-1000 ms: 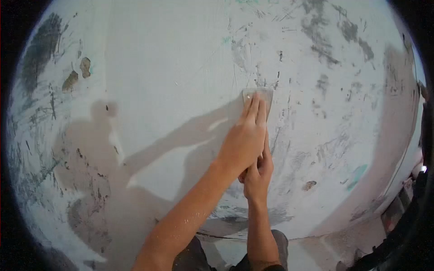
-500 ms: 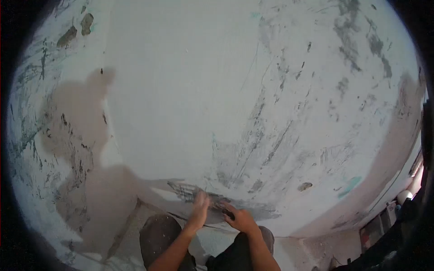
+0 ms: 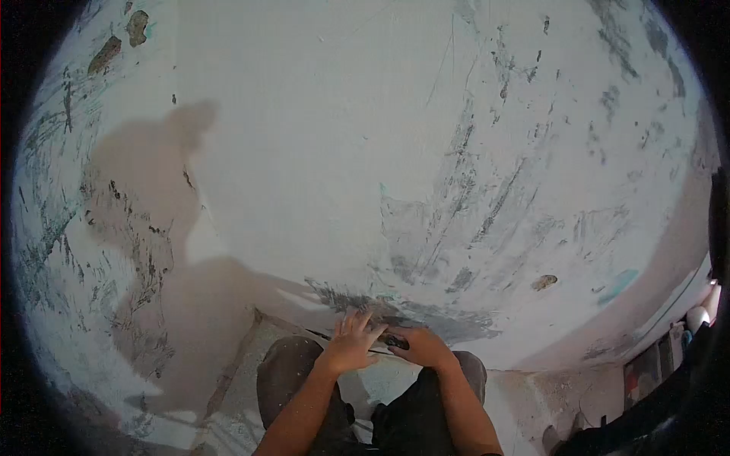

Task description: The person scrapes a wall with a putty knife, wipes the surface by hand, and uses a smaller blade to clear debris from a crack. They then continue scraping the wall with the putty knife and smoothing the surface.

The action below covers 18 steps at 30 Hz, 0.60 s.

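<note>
Head view: wall fills the frame, white skim with grey-green scrape streaks. Person is crouched at its foot.
Change: 1 s ago both hands had the scraper blade at mid-height on the wall. Half a second ago they were down at the base. Now they sit at the base, slightly further right in frame.
Reading: looks like one downward pass run out at the bottom edge. The streaked band above the hands lines up with that path.
Scraper: dark handle shows between the two hands, low centre, where the wall meets the floor. Blade is hidden under the left hand, so its angle cannot be told.
Left hand: fingers spread and flat, not closed round anything, pressing at the blade end against the wall.
Right hand: fingers clenched round the scraper handle, just right of the left hand.
Near: knees in dark trousers directly below the hands.
Left: the person's shadow lies on the wall.
Containers: none clear. Clutter at the far right edge is too dark and small to read. White round thing beside it, cannot tell if it is a container or what it holds.
</note>
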{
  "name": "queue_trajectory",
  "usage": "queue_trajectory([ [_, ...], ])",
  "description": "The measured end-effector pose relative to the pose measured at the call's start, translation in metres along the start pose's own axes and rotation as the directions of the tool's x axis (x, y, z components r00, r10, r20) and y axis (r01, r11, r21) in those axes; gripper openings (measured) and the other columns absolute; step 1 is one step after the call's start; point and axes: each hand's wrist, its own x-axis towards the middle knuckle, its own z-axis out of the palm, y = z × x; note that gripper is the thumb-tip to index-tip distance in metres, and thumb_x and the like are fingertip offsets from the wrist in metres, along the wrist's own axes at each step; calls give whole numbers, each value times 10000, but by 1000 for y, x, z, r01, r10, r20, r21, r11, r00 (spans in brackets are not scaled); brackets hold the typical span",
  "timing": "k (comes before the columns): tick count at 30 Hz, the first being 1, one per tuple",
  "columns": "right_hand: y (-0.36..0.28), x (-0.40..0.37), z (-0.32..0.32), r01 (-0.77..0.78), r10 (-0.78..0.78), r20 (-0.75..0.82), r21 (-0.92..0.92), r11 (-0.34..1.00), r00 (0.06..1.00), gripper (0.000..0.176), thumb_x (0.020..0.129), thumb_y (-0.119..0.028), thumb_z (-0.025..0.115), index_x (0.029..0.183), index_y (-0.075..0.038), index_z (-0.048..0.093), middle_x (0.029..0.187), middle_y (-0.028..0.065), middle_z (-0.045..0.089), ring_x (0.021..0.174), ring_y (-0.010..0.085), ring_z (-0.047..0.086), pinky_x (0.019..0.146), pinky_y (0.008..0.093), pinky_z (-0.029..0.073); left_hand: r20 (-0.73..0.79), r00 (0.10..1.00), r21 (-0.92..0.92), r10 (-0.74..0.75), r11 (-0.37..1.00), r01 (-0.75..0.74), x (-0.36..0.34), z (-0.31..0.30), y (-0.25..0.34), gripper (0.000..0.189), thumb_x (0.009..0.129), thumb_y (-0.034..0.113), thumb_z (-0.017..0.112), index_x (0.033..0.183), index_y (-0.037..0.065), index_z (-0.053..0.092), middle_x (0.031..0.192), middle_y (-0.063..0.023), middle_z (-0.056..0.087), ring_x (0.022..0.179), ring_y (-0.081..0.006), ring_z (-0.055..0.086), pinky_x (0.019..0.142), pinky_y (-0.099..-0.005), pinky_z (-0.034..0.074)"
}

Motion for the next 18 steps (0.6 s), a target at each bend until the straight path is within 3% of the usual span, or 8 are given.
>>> queue_trajectory([
  [1, 7, 0, 3, 71, -72, -12, -32, 997, 997, 580, 838, -245, 723, 1376, -147, 529, 911, 166, 708, 769, 329, 679, 687, 431, 533, -2, 1000, 1, -4, 1000, 4, 2, 4, -4, 772, 891, 509, 616, 1535, 221, 301, 1597, -219, 111, 1444, -517, 83, 1124, -679, 139],
  [2, 2, 1, -3, 76, -76, -12, -32, 997, 997, 580, 838, -245, 723, 1376, -147, 529, 911, 166, 708, 769, 329, 679, 687, 431, 533, 152, 988, 1, -20, 1000, 20, 4, 12, -8, 790, 876, 506, 632, 1532, 213, 303, 1577, -230, 171, 1436, -509, 131, 1127, -663, 163],
  [3, -5, 1, -11, -141, 126, 242, 45, 989, 962, 613, 851, -254, 720, 1413, -170, 490, 865, 150, 707, 718, 288, 677, 641, 405, 530, 303, 952, 4, -37, 999, 37, 5, 20, -11, 807, 861, 503, 648, 1529, 205, 306, 1557, -241, 231, 1427, -501, 179, 1131, -647, 187],
  [4, -12, 0, -17, -362, 288, 489, 63, 930, 823, 647, 864, -264, 716, 1451, -194, 452, 819, 134, 706, 666, 247, 674, 594, 380, 527, 302, 952, 7, -43, 999, 43, 5, 24, -10, 807, 861, 503, 648, 1529, 205, 306, 1557, -241, 231, 1427, -501, 179, 1131, -647, 187],
  [7, -22, 1, -26, -354, 268, 609, 23, 935, 747, 681, 844, -280, 731, 1451, -170, 443, 763, 120, 709, 614, 234, 677, 652, 406, 536, 475, 879, -111, 44, 994, 11, 6, 31, -7, 759, 863, 479, 649, 1501, 199, 349, 1476, -260, 367, 1379, -467, 312, 1127, -594, 257],
  [11, -24, 0, -29, -336, 198, 564, 151, 930, 801, 701, 861, -267, 718, 1482, -184, 401, 734, 112, 710, 583, 224, 669, 606, 377, 533, 404, 908, -173, 114, 984, -46, 2, 29, -3, 634, 862, 431, 651, 1399, 161, 450, 1352, -263, 479, 1315, -422, 417, 1087, -585, 321],
  [14, -26, 3, -35, -345, 209, 590, 127, 930, 780, 690, 897, -287, 682, 1502, -190, 366, 748, 110, 716, 579, 222, 665, 604, 370, 528, 257, 957, 5, 135, 990, -141, -6, 14, 8, 492, 870, 348, 654, 1256, 64, 544, 1274, -233, 548, 1218, -397, 508, 1002, -534, 423],
  [18, -20, -2, -32, -348, 179, 597, 180, 920, 782, 671, 915, -305, 662, 1502, -183, 362, 764, 107, 721, 569, 221, 659, 589, 369, 515, 368, 921, -139, 130, 987, -84, 2, 11, 9, 390, 878, 325, 647, 1128, 30, 590, 1101, -207, 642, 1071, -364, 618, 886, -487, 500],
])
